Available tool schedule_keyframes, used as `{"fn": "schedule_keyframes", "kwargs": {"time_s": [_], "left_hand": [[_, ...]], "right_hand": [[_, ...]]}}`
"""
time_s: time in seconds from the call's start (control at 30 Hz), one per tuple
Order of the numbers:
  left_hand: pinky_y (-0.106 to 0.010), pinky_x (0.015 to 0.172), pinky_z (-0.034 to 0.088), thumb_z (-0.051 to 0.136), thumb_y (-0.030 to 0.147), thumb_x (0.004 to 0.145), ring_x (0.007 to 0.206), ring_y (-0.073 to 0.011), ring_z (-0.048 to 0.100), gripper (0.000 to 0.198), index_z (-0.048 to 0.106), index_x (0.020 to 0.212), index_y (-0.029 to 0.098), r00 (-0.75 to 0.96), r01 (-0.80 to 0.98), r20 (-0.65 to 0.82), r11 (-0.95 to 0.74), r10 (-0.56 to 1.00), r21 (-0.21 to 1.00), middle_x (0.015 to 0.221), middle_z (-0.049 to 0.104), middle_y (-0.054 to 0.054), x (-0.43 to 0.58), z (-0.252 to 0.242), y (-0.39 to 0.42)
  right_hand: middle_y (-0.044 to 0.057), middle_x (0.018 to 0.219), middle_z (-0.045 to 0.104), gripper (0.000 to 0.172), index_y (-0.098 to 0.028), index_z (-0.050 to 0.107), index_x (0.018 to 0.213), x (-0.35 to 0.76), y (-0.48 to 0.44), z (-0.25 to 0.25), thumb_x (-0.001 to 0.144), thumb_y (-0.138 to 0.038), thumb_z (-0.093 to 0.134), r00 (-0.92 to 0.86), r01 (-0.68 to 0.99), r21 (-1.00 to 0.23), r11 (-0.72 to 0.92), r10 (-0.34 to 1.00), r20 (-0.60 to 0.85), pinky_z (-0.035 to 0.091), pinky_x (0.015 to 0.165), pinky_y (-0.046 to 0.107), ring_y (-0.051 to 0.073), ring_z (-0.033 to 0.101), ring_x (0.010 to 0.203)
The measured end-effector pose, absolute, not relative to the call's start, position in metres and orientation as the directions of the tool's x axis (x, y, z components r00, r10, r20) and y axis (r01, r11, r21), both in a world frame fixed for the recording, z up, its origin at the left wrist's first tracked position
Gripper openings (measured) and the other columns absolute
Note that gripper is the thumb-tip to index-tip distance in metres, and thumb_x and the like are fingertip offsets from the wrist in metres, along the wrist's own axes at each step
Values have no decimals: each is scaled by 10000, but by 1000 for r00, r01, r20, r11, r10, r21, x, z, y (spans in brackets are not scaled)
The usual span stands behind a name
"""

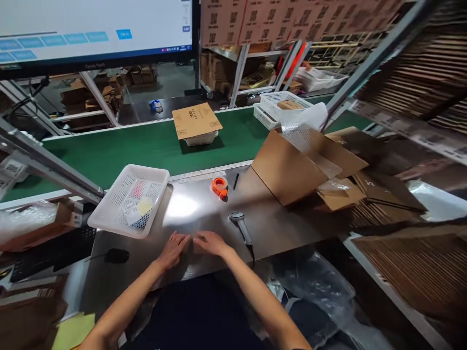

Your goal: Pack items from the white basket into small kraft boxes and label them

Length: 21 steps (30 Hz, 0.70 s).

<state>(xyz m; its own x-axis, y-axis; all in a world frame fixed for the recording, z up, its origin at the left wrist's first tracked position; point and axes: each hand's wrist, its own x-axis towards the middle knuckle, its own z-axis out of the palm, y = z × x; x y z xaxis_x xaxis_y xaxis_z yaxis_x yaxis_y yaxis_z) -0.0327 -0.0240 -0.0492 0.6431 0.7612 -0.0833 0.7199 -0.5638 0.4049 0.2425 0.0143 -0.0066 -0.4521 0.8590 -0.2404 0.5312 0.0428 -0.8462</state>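
Green conveyor belt (120, 146) runs along the far edge of the steel worktable (189, 206). Folded cardboard boxes (288, 170) lie on the worktable's right end; white basket (129, 199) overhangs its left end. Left hand (174, 249) and right hand (209, 243) rest palm-down near its front edge, fingers extended, fingertips nearly meeting, gripping nothing. Barcode scanner (241, 226) lies on the worktable right of both hands; orange tape dispenser (220, 186) sits near its far edge

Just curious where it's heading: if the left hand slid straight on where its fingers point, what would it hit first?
The left hand would probably reach the orange tape dispenser, over bare steel table; depth is unclear.
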Motion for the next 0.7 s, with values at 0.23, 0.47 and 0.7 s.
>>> {"fn": "schedule_keyframes", "kwargs": {"time_s": [0.23,0.47,0.7], "left_hand": [[-528,1430,140,521,101,1049,1516,-228,574,454,677,1449,247,859,214,476,-977,188,1,1419,779,-71,-8,-34,-9],[-587,1325,357,584,372,1070,1483,-395,588,434,702,1407,125,372,842,347,-470,861,264,1527,672,-207,-89,-5,67],[-572,799,592,706,409,819,998,-507,753,295,669,977,162,-162,938,-69,175,984,299,887,725,-221,-223,17,159]], "right_hand": [[196,1294,779,1006,-146,644,1441,307,-14,10,614,-669,878,-604,54,-788,-613,608,-515,621,1021,502,348,771,1146],[209,1604,554,1069,-266,148,1810,286,-76,-3,915,-417,713,272,598,-687,-414,910,-312,543,1153,587,431,627,1411],[173,1521,586,737,-328,336,1768,277,-163,-57,1060,-414,522,535,721,-359,-592,806,-254,654,986,509,367,705,1316]]}}
